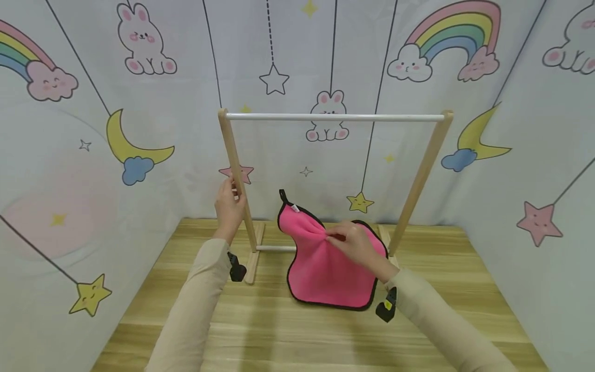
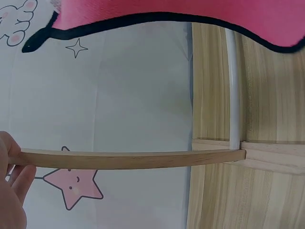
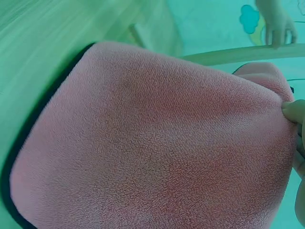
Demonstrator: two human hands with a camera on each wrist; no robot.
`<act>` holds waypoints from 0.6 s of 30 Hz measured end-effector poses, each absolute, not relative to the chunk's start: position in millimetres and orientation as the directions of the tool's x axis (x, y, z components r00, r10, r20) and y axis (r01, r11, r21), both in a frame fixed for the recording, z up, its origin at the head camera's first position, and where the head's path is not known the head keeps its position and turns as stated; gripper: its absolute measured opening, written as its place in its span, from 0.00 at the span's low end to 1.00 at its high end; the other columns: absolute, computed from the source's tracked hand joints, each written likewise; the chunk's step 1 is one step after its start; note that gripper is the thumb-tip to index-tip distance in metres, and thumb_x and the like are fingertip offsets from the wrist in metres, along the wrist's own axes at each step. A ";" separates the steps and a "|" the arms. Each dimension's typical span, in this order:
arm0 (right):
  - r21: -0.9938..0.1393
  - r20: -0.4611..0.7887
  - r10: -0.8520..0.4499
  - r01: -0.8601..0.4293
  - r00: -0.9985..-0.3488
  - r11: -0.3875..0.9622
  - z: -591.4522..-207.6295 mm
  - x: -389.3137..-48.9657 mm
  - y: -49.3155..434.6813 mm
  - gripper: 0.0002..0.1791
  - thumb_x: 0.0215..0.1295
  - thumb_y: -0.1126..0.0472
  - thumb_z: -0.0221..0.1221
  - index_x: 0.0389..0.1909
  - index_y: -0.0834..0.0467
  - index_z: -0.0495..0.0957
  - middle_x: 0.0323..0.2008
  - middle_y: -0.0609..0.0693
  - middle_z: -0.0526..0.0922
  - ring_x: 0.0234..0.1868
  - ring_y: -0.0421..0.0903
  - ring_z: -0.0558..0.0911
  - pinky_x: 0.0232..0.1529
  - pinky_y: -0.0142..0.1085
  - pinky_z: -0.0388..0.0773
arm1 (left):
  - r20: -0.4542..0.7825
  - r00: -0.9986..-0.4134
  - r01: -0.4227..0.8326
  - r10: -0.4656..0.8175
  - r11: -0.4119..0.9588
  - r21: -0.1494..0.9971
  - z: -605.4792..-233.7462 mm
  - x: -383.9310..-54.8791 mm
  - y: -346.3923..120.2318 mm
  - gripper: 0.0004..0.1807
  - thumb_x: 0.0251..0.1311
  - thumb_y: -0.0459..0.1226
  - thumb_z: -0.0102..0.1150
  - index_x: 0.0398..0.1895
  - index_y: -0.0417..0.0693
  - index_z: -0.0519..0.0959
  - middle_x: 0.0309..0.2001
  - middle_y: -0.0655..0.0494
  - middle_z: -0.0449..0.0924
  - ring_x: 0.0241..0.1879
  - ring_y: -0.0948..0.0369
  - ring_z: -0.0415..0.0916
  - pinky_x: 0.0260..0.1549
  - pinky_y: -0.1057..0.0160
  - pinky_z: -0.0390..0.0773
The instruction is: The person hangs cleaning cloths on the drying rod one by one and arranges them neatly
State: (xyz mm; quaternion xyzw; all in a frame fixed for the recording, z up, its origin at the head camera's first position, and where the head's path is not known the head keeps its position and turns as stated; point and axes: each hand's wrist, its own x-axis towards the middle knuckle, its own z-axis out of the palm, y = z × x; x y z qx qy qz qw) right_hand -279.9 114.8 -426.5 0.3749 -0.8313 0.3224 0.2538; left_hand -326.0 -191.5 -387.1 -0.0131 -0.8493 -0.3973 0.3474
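My right hand (image 1: 355, 244) pinches a pink hand towel (image 1: 332, 274) between thumb and fingers near its middle, gathering it into folds. The towel has black edging, a small white tag and a black hanging loop (image 1: 282, 195) that sticks up at its upper left. Its fuzzy face (image 3: 157, 143) fills much of the right wrist view. With thumb and fingers around it, my left hand (image 1: 230, 205) holds the left wooden post (image 2: 124, 160) of a hanging rack. The towel hangs in front of the rack, overlapping its lower white bar (image 1: 276, 249) in the head view.
The rack's white top bar (image 1: 334, 118) runs between its left post and right post (image 1: 420, 181), well above the towel. Its wooden feet stand on a wood-grain surface (image 1: 279, 330). White cloth walls (image 1: 186, 129) printed with rabbits, stars and rainbows enclose the back and sides.
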 end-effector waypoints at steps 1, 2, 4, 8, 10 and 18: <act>-0.331 0.675 -0.461 -0.795 -0.576 0.509 -421.3 -280.6 114.9 0.06 0.49 0.66 0.66 0.31 0.59 0.84 0.30 0.50 0.84 0.33 0.44 0.80 0.31 0.34 0.78 | 0.601 -0.758 0.299 -0.254 0.683 0.666 -386.7 -325.7 -191.2 0.20 0.54 0.25 0.53 0.53 0.34 0.68 0.42 0.38 0.73 0.38 0.47 0.76 0.36 0.54 0.81; -0.317 0.687 -0.462 -0.803 -0.561 0.504 -415.8 -281.1 115.1 0.07 0.49 0.66 0.66 0.31 0.59 0.84 0.30 0.50 0.84 0.33 0.44 0.80 0.32 0.35 0.79 | 0.600 -0.758 0.298 -0.255 0.684 0.666 -386.5 -325.2 -190.8 0.20 0.54 0.25 0.53 0.53 0.34 0.68 0.42 0.38 0.73 0.38 0.47 0.76 0.36 0.54 0.81; -0.292 0.710 -0.465 -0.821 -0.530 0.490 -404.6 -282.3 115.5 0.07 0.48 0.67 0.66 0.31 0.60 0.84 0.31 0.51 0.84 0.34 0.45 0.81 0.33 0.35 0.79 | 0.598 -0.759 0.296 -0.258 0.681 0.670 -385.9 -324.8 -190.4 0.20 0.54 0.25 0.53 0.52 0.34 0.68 0.42 0.38 0.73 0.38 0.47 0.76 0.36 0.54 0.81; -0.240 0.744 -0.471 -0.848 -0.474 0.473 -381.6 -285.1 115.8 0.07 0.46 0.68 0.67 0.29 0.61 0.84 0.30 0.51 0.84 0.34 0.45 0.81 0.33 0.35 0.79 | 0.589 -0.764 0.286 -0.265 0.679 0.677 -386.0 -324.9 -190.4 0.21 0.54 0.25 0.53 0.53 0.35 0.68 0.42 0.39 0.73 0.39 0.48 0.76 0.36 0.55 0.81; -0.215 0.754 -0.475 -0.854 -0.453 0.473 -370.0 -286.4 115.6 0.07 0.46 0.69 0.67 0.29 0.62 0.84 0.30 0.51 0.84 0.34 0.46 0.81 0.34 0.35 0.79 | 0.587 -0.764 0.284 -0.266 0.679 0.677 -386.4 -325.4 -190.7 0.22 0.54 0.25 0.53 0.54 0.35 0.67 0.43 0.39 0.73 0.39 0.48 0.76 0.37 0.55 0.81; -0.151 0.776 -0.486 -0.867 -0.401 0.474 -325.6 -287.0 115.7 0.08 0.46 0.69 0.67 0.30 0.63 0.84 0.31 0.53 0.84 0.34 0.47 0.81 0.35 0.36 0.79 | 0.585 -0.765 0.281 -0.268 0.679 0.679 -388.0 -325.9 -190.5 0.23 0.54 0.24 0.53 0.55 0.35 0.67 0.43 0.39 0.73 0.40 0.48 0.76 0.37 0.56 0.81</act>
